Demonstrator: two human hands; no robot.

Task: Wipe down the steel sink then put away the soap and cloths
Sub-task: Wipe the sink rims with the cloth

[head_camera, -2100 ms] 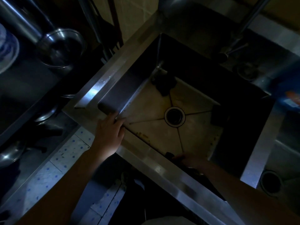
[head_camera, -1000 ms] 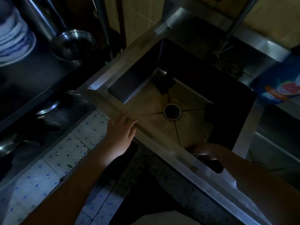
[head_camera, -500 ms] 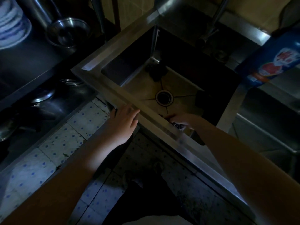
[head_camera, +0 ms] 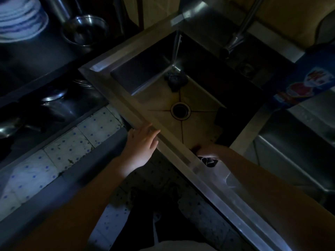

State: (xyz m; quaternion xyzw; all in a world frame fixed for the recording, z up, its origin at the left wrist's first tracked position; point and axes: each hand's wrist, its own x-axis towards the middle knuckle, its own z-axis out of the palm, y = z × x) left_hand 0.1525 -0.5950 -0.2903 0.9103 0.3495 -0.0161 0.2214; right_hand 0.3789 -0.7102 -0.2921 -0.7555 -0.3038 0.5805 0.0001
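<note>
Wiping step. Right hand (head_camera: 212, 151) is on a dark cloth (head_camera: 208, 161) at the sink's (head_camera: 126, 54) near wall, 5 o'clock of the drain (head_camera: 180, 110); too dim to tell how its fingers lie. Left hand (head_camera: 142, 145) rests on the rim, fingers straight and together. Next is probably a sweep along the wall. Soap (head_camera: 308, 78) at 2 o'clock, not put away.

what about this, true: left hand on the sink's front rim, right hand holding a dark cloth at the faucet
Not the faucet: the head view shows the right hand holding the dark cloth inside the sink, against its near wall. The rest stands.
</note>
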